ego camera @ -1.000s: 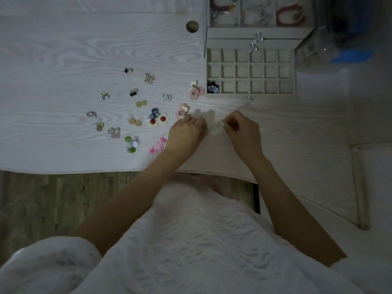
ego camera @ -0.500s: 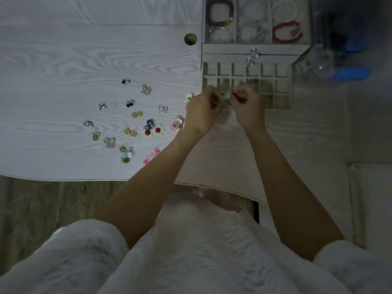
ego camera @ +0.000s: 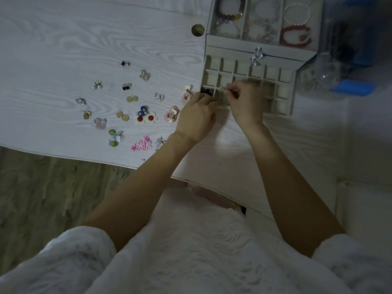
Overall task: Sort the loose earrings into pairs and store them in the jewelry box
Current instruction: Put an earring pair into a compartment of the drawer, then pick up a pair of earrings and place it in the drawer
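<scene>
The grey jewelry box (ego camera: 292, 66) stands at the table's back right, its gridded drawer pulled out. Both hands meet over the drawer's front left cells. My right hand (ego camera: 244, 102) pinches a small pale earring (ego camera: 222, 88) at its fingertips. My left hand (ego camera: 197, 115) has its fingers curled beside it at the drawer's front edge; what it holds is hidden. A dark earring pair (ego camera: 205, 90) lies in the front left cell. Several loose earrings are spread to the left, among them pink heart ones (ego camera: 171, 115), red-and-white flowers (ego camera: 146, 118), green ones (ego camera: 113, 137) and pink flowers (ego camera: 142, 144).
The box's top tray holds bracelets (ego camera: 296, 36). A clear container with blue parts (ego camera: 347, 81) stands right of the box. A round hole (ego camera: 198, 30) is in the white wood table (ego camera: 63, 49), whose front edge runs near my arms.
Both hands lifted from the table's front area, carried the small earring up to the drawer, and now sit lower over its front left cells.
</scene>
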A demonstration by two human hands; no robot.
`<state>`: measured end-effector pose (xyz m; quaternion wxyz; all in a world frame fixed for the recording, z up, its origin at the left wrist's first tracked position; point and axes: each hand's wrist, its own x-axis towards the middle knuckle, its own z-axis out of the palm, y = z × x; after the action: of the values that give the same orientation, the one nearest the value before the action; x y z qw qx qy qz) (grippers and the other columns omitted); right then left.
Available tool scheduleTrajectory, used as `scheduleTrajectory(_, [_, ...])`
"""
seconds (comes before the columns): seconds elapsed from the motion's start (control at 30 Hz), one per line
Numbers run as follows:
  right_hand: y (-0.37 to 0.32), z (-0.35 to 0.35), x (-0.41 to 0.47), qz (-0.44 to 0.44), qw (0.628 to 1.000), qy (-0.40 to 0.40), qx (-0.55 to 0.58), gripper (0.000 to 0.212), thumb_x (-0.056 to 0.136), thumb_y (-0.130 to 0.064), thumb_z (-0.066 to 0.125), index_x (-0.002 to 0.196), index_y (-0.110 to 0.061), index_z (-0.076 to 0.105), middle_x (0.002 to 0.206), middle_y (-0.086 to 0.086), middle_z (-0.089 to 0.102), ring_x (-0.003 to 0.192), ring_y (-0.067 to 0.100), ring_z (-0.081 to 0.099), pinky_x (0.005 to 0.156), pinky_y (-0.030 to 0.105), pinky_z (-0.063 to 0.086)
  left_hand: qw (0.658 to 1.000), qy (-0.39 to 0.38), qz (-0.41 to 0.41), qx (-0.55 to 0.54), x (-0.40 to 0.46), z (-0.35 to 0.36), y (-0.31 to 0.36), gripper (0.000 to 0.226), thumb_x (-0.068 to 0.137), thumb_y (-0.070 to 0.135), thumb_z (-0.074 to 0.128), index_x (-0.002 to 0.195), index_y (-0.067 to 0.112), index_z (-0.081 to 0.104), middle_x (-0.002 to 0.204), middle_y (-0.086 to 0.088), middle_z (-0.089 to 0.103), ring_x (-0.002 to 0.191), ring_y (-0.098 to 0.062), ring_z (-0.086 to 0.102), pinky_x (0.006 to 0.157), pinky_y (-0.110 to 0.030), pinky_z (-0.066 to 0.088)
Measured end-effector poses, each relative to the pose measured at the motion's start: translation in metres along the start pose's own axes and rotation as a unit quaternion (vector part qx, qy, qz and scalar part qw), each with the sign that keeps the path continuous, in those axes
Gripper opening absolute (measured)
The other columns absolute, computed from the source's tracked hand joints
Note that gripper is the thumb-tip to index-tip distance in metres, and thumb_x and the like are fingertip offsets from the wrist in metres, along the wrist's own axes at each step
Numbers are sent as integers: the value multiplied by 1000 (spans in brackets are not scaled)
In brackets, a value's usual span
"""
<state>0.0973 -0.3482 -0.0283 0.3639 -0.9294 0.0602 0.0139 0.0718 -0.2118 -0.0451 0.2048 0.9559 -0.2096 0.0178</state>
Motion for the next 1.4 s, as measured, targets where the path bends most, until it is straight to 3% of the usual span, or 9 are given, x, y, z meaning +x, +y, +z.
scheduleTrajectory(0.1, [2, 3, 5, -32, 997, -20, -62, 19, 90, -16, 54, 97, -8, 70, 93, 11, 69, 83, 23, 64, 76, 30, 51, 1000, 20, 0, -7, -6, 2, 1, 44, 69, -2, 57, 109, 10, 67, 106, -10, 68, 91, -33, 60, 83, -27, 34])
scheduleTrajectory(0.2, [0, -1, 0, -72, 992, -44, -98, 20, 90, -12, 52, 99, -7, 70, 98, 15, 65, 90, 27, 60, 82, 37, 49, 999, 29, -2, -46, -7, -1, 2, 39, 72, 2, 49, 107, 8, 67, 106, -11, 68, 89, -33, 61, 81, -30, 43])
scheduleTrajectory(0.33, [-9, -5, -22, -160, 983, -24, -89, 21, 92, -13, 50, 105, -9, 66, 103, 11, 63, 94, 23, 57, 80, 30, 44, 983, 94, -101, -117, -26, -27, 4, 22, 84, 18, 52, 102, 11, 62, 96, -2, 67, 84, -23, 60, 65, -34, 48])
scheduleTrajectory(0.47, [-17, 20, -55, -217, 968, -72, -102, 18, 89, -15, 54, 100, -7, 67, 96, 10, 64, 98, 30, 53, 85, 37, 44, 938, 171, -229, -196, -75, -58, -15, 15, 84, 21, 54, 96, 12, 52, 91, 4, 65, 83, -12, 58, 67, -28, 43])
scheduleTrajectory(0.57, [-22, 42, -76, -234, 952, -175, -88, 22, 86, -14, 60, 107, -8, 65, 101, 9, 63, 99, 29, 52, 83, 35, 44, 946, 102, -274, -138, -116, -58, -40, 24, 79, 22, 54, 101, 14, 57, 100, -1, 63, 90, -18, 54, 72, -25, 37])
scheduleTrajectory(0.77, [-43, 81, -94, -232, 934, -258, -91, 49, 78, -17, 70, 124, -12, 54, 115, 12, 53, 108, 28, 48, 85, 36, 49, 961, 0, -274, -36, -157, -33, -52, 41, 74, 12, 72, 113, 6, 62, 103, -17, 61, 89, -34, 55, 79, -32, 39])
scheduleTrajectory(0.93, [-53, 89, -86, -249, 926, -266, -99, 35, 82, -10, 66, 116, -12, 61, 110, 14, 54, 101, 29, 52, 79, 39, 49, 963, -38, -262, 54, -151, -18, -51, 37, 86, 32, 46, 109, 11, 65, 102, -10, 66, 87, -31, 56, 77, -33, 36])
scheduleTrajectory(1.07, [-47, 85, -81, -247, 933, -245, -95, 24, 84, -11, 65, 108, -12, 65, 101, 12, 60, 90, 29, 57, 71, 40, 52, 957, 12, -288, 18, -145, -22, -41, 32, 77, 14, 68, 108, 7, 64, 97, -14, 66, 85, -35, 56, 73, -38, 47])
scheduleTrajectory(1.4, [-25, 69, -83, -207, 952, -204, -100, 26, 87, -15, 62, 113, -13, 59, 98, 5, 62, 89, 19, 58, 68, 27, 45, 964, 43, -261, 3, -137, -20, -38, 10, 81, 11, 64, 91, 9, 67, 85, -11, 64, 79, -32, 57, 57, -33, 43])
